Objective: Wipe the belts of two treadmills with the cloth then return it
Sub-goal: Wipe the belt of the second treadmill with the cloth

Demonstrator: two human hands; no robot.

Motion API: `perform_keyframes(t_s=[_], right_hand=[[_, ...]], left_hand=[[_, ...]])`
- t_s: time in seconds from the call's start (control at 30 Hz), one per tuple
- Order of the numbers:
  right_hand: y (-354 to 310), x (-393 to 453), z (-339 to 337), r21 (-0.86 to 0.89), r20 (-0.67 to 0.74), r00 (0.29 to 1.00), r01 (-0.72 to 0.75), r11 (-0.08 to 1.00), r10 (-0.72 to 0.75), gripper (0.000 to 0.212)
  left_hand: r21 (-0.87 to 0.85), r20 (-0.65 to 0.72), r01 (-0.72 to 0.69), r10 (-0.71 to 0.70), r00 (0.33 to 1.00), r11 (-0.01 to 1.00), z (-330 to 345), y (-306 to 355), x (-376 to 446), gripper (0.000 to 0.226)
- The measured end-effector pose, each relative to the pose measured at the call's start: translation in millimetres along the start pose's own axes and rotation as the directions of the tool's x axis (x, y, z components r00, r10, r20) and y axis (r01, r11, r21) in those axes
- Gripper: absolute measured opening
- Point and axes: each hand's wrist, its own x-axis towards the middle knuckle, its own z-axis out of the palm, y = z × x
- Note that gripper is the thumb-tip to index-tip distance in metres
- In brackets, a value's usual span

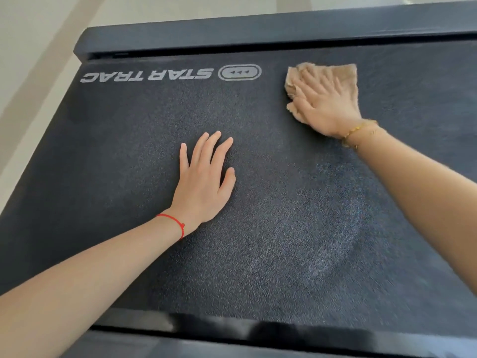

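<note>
While the left hand (204, 177) lies flat on the belt (284, 228), its fingers (211, 148) straight, slightly spread and holding nothing, the right hand (325, 104) presses a tan cloth (346, 73) against the belt's far right part. The right fingers are blurred but look straight and splayed over the cloth, pressing rather than gripping. The cloth lies directly beneath that hand and spreads past the fingertips toward the far end cover (258, 29), with only a narrow strip of belt between them. It has no clear long axis; it is a crumpled, roughly square patch. The right hand is the one on the cloth; the left is well apart from it, nearer the viewer and toward the belt's middle, seemingly bracing.

The belt is dark, grainy rubber, with pale streaks in the near right area. A white logo (170, 73), seen upside down, sits at the far left, beside the cloth's level. A dark frame edge (206, 324) runs along the near side. Pale floor (38, 73) shows to the left and beyond. Only one treadmill is in view.
</note>
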Motion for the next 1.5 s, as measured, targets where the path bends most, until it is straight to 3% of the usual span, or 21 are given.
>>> perform_keyframes(t_s=[0.2,0.33,0.43,0.53,0.6,0.67,0.73,0.8,0.87,0.97,1.07,1.17,1.27,1.33,1.5], right_hand=[[-73,-156,23,-0.015,0.055,0.931,0.361,0.932,-0.36,0.056],[-85,-220,41,-0.019,0.121,0.884,0.457,0.889,-0.452,0.059],[-64,-220,36,-0.041,0.082,0.914,0.402,0.915,-0.398,0.06],[-29,-189,25,-0.018,-0.002,0.99,0.143,0.99,-0.143,0.062],[-16,-172,19,0.011,-0.039,0.998,-0.047,0.999,0.047,0.058],[-24,-169,21,0.024,-0.061,0.991,-0.117,0.993,0.118,0.056],[-48,-182,28,-0.007,-0.054,0.997,-0.049,0.999,0.049,0.056],[-81,-211,38,-0.045,-0.034,0.99,0.135,0.99,-0.136,0.055],[-109,-245,45,-0.004,0.022,0.954,0.3,0.954,-0.299,0.055],[-119,-277,50,0.034,0.095,0.908,0.407,0.913,-0.408,0.055],[-89,-272,40,0.012,0.085,0.945,0.317,0.948,-0.317,0.056],[-56,-245,30,-0.017,0.01,0.998,0.057,0.998,-0.057,0.056],[-56,-219,27,0.022,-0.045,0.988,-0.147,0.989,0.148,0.054],[-78,-218,33,0.005,-0.053,0.993,-0.106,0.994,0.106,0.053],[-149,-263,57,-0.003,0.028,0.96,0.28,0.96,-0.28,0.054]], left_hand=[[0.02,-0.011,0.0,0.0,1.0,1.0,-2,3,-2,0.055],[0.001,-0.037,-0.011,0.011,0.999,1.0,0,2,-3,0.053],[0.014,-0.042,-0.011,0.012,0.999,1.0,1,2,-4,0.053],[0.011,-0.048,-0.013,0.013,0.999,1.0,1,2,-5,0.053],[0.002,-0.045,-0.015,0.015,0.999,1.0,1,3,-5,0.053],[0.005,-0.043,-0.013,0.013,0.999,1.0,2,2,-4,0.053],[0.012,-0.05,-0.01,0.011,0.999,1.0,3,2,-4,0.053],[0.017,-0.062,-0.012,0.013,0.998,1.0,4,1,-5,0.053],[0.012,-0.07,-0.02,0.021,0.997,1.0,5,1,-5,0.053],[0.013,-0.068,-0.027,0.028,0.997,1.0,5,0,-6,0.054],[0.031,-0.057,-0.024,0.026,0.998,0.999,5,-1,-6,0.055],[0.029,-0.057,-0.021,0.023,0.998,0.999,5,-1,-6,0.054],[0.023,-0.061,-0.023,0.025,0.998,0.999,4,1,-5,0.054],[0.019,-0.064,-0.021,0.022,0.998,1.0,4,1,-5,0.054],[0.016,-0.078,-0.029,0.031,0.996,0.999,6,0,-5,0.054]])
